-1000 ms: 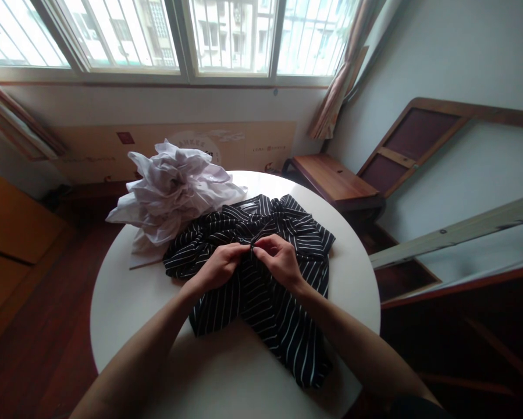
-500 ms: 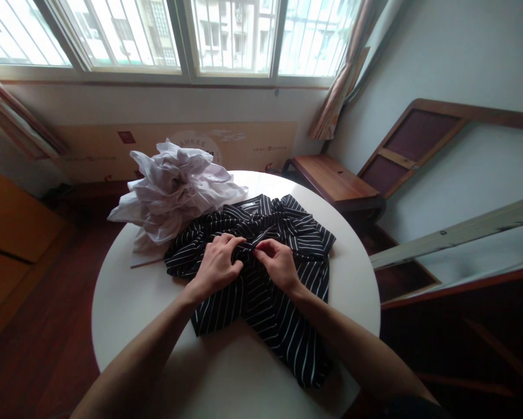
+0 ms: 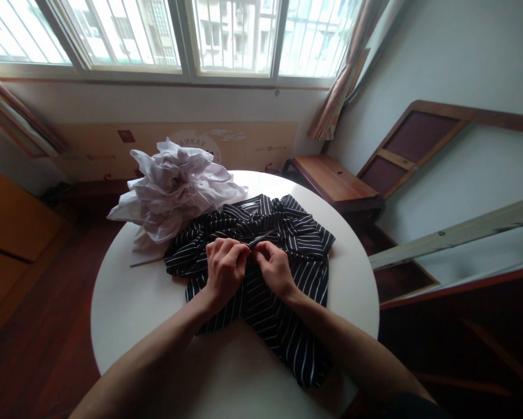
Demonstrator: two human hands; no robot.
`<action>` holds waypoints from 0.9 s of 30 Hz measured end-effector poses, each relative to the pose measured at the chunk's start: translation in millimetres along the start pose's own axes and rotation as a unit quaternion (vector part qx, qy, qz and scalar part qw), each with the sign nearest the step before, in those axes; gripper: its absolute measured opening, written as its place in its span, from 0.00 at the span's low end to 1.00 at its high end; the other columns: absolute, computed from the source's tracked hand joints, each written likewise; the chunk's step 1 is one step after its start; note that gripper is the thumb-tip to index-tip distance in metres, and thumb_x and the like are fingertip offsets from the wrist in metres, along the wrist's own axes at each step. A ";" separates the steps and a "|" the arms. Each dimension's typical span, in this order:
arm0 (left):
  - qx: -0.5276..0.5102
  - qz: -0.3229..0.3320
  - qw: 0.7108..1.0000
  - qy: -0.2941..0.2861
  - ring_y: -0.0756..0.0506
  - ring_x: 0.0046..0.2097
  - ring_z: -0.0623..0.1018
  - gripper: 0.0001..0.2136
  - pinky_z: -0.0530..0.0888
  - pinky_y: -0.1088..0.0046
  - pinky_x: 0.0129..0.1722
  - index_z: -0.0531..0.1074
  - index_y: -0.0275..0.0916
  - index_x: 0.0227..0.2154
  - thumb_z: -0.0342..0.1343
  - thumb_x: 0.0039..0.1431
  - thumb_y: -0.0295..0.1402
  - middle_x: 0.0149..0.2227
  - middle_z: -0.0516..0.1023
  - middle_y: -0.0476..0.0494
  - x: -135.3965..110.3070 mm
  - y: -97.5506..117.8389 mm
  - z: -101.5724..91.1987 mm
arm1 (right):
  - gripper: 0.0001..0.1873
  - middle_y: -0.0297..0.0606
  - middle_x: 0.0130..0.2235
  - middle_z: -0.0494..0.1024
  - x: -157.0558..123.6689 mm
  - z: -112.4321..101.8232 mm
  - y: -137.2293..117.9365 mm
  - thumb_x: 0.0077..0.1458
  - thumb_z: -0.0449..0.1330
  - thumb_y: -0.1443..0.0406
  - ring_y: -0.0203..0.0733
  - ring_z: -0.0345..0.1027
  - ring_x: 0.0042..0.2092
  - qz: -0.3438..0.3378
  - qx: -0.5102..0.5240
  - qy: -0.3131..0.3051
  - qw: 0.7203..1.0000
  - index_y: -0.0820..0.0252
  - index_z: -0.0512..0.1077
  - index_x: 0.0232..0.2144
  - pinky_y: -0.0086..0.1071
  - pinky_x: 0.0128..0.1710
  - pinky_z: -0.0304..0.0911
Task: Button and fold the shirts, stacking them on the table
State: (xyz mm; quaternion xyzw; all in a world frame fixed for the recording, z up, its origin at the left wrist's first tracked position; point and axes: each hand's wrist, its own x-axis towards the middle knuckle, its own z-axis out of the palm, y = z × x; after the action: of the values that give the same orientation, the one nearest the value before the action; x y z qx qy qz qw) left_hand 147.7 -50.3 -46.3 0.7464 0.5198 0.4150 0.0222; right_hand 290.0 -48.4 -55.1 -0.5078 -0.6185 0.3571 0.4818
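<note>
A black garment with white stripes [image 3: 283,331] lies spread on a round white table [image 3: 130,314], its collar toward the window. Over its middle, my left hand [image 3: 227,265] is closed, thumb and fingers pinching the striped cloth. Close beside it, my right hand [image 3: 273,266] pinches the same cloth, which looks like a narrow strip or fold there. The two sets of fingertips nearly meet, and they hide the exact bit of fabric between them. Behind the left hand, a crumpled heap of white cloth [image 3: 174,186] rests on the table's far left side.
A wooden chair [image 3: 335,177] stands beyond the table at the right, against the wall. Flat cardboard [image 3: 252,145] leans below the barred window [image 3: 235,38]. Orange-brown furniture [image 3: 17,215] is at the left, and a pale rail [image 3: 457,233] runs along the right.
My left hand has shifted slightly right, and its spread fingers have closed into a pinch next to the right hand. My right hand stays almost in place.
</note>
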 end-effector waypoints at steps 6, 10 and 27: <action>-0.074 -0.033 0.997 -0.002 0.46 0.39 0.71 0.04 0.65 0.65 0.44 0.73 0.40 0.29 0.54 0.58 0.31 0.33 0.75 0.47 -4.9 1.9 8.4 | 0.06 0.35 0.29 0.74 -1.2 3.6 2.8 0.52 0.56 0.62 0.38 0.66 0.30 0.018 0.041 0.019 0.999 0.59 0.71 0.30 0.31 0.33 0.63; -0.172 -0.050 0.984 -0.018 0.47 0.40 0.73 0.07 0.70 0.68 0.43 0.74 0.40 0.33 0.52 0.60 0.32 0.37 0.75 0.45 -6.6 -1.4 14.4 | 0.09 0.34 0.28 0.73 3.9 4.0 7.2 0.48 0.60 0.59 0.37 0.66 0.29 0.079 0.165 -0.004 0.983 0.60 0.70 0.29 0.30 0.31 0.64; -0.323 -0.244 0.910 0.092 0.52 0.27 0.71 0.08 0.68 0.77 0.27 0.73 0.37 0.31 0.60 0.50 0.36 0.26 0.74 0.50 21.4 -41.4 8.3 | 0.14 0.29 0.26 0.70 33.4 -29.5 19.7 0.47 0.60 0.54 0.34 0.63 0.25 0.134 0.284 0.209 0.926 0.57 0.64 0.29 0.30 0.27 0.62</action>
State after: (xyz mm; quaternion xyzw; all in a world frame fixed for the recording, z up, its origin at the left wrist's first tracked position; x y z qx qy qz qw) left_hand 124.2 -10.9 -58.2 0.5066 0.5232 0.6087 0.3147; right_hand 323.2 -12.8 -57.3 -0.4910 -0.3028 0.4649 0.6716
